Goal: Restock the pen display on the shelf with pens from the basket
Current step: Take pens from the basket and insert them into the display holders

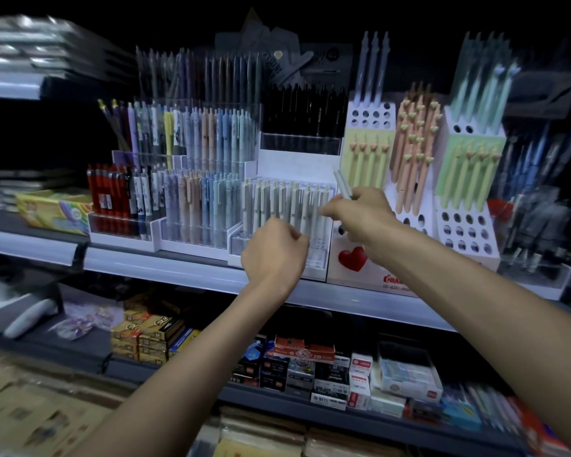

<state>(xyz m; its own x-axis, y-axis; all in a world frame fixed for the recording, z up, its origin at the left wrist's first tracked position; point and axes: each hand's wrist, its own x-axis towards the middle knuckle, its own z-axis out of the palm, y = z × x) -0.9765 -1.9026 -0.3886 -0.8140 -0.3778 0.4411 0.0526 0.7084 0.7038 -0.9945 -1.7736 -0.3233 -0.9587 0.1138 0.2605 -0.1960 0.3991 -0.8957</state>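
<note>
**Both hands at the pale pen row, centre of frame**

The right hand grips a pale grey pen, whose end sticks up above the knuckles. The left hand, just lower left of it, has its fingers curled against the front row of pale pens in the white tiered pen display; whether it holds one cannot be told. The display stands on the shelf.

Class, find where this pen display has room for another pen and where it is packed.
Free: empty holes in the white block below the blue-grey pens, and in the low white block under the green pens. Crowded: the pastel pens. The right hand holds a grey pen.
</note>
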